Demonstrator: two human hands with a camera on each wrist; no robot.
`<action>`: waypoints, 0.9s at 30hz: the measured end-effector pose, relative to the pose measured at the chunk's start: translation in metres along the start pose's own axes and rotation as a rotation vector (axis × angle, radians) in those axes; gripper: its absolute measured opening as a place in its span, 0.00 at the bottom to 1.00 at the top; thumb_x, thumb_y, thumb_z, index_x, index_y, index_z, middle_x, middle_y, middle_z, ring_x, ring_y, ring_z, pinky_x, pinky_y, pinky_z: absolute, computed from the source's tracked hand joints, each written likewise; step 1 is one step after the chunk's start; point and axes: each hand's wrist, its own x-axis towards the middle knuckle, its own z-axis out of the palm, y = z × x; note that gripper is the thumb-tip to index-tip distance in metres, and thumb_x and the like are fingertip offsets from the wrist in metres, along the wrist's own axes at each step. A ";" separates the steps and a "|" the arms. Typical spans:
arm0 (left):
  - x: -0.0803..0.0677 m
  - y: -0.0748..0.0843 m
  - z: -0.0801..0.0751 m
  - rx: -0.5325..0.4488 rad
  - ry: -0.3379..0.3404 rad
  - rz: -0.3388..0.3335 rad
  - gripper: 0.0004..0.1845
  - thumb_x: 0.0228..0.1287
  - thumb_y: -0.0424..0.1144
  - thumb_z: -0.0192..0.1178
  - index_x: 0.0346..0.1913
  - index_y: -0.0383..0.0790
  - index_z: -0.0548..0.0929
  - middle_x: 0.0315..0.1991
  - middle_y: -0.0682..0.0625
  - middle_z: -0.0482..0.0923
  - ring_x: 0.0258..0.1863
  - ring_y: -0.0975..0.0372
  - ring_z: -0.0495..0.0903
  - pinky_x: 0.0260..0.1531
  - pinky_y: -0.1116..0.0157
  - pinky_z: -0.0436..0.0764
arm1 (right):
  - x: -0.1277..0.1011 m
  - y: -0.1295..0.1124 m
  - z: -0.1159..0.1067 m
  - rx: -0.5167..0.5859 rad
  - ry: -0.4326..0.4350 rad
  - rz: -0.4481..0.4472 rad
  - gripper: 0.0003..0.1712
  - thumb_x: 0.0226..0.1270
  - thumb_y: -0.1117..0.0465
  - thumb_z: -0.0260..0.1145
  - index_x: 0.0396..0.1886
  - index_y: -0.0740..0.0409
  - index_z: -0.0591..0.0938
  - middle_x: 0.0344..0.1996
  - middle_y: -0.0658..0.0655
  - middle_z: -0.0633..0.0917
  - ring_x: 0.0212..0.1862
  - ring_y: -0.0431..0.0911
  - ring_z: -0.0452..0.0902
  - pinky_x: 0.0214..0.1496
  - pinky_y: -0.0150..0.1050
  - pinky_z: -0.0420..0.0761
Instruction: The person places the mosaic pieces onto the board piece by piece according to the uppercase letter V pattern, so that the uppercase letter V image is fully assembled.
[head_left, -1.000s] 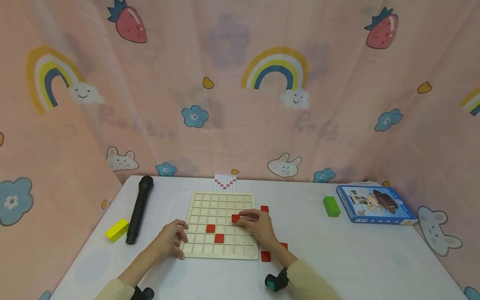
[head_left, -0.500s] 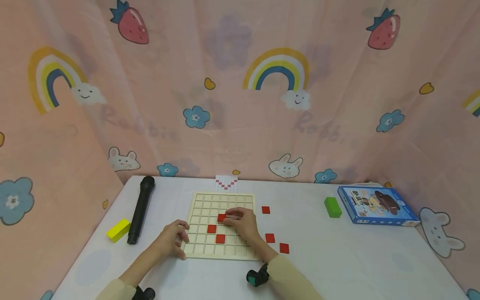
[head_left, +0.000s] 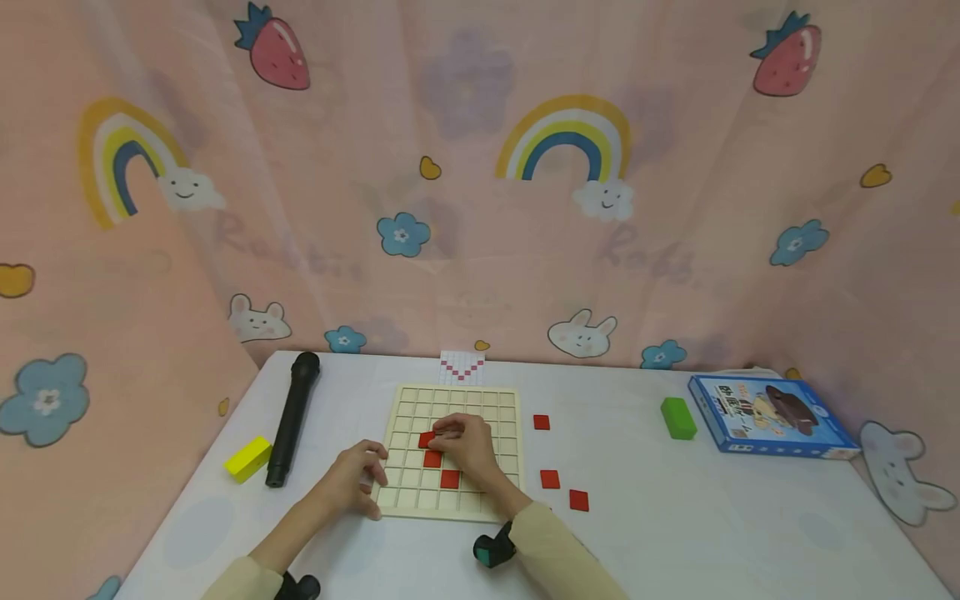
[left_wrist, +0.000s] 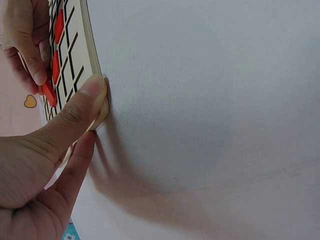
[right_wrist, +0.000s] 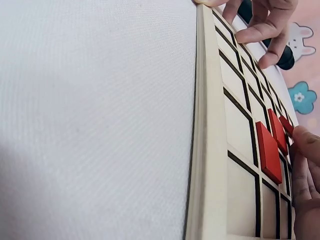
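A white table [head_left: 675, 533] carries everything. Under both hands lies a wooden grid board [head_left: 452, 400]. Right of the right hand, three loose red tiles [head_left: 550, 479] lie on the cloth; farther right are a green block [head_left: 678, 417] and a blue box [head_left: 772, 417]. Left of the left hand lie a black microphone [head_left: 292, 417] and a yellow block [head_left: 248, 458]. Beyond the hands, a pattern card [head_left: 461, 367] rests at the table's far edge.
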 end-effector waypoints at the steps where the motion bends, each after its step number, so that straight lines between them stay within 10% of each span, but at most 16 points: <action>1: 0.000 0.000 0.001 -0.002 -0.001 0.001 0.22 0.18 0.18 0.77 0.22 0.36 0.79 0.49 0.48 0.74 0.44 0.56 0.75 0.30 0.68 0.79 | 0.000 0.001 0.001 -0.006 0.001 -0.007 0.12 0.50 0.70 0.74 0.37 0.67 0.84 0.32 0.59 0.87 0.33 0.44 0.85 0.39 0.34 0.82; 17: 0.000 0.001 0.002 0.007 0.000 0.000 0.22 0.19 0.19 0.78 0.22 0.36 0.78 0.49 0.48 0.74 0.43 0.57 0.74 0.30 0.68 0.79 | 0.003 -0.005 0.006 -0.001 -0.034 -0.005 0.13 0.52 0.69 0.74 0.38 0.67 0.84 0.33 0.60 0.87 0.35 0.47 0.86 0.41 0.35 0.82; 27: -0.002 0.002 0.000 0.025 0.019 0.005 0.22 0.19 0.18 0.77 0.22 0.37 0.79 0.49 0.47 0.75 0.44 0.56 0.75 0.32 0.67 0.81 | -0.009 -0.012 -0.033 0.114 -0.104 0.009 0.15 0.59 0.69 0.68 0.46 0.70 0.81 0.43 0.68 0.83 0.44 0.54 0.84 0.46 0.38 0.81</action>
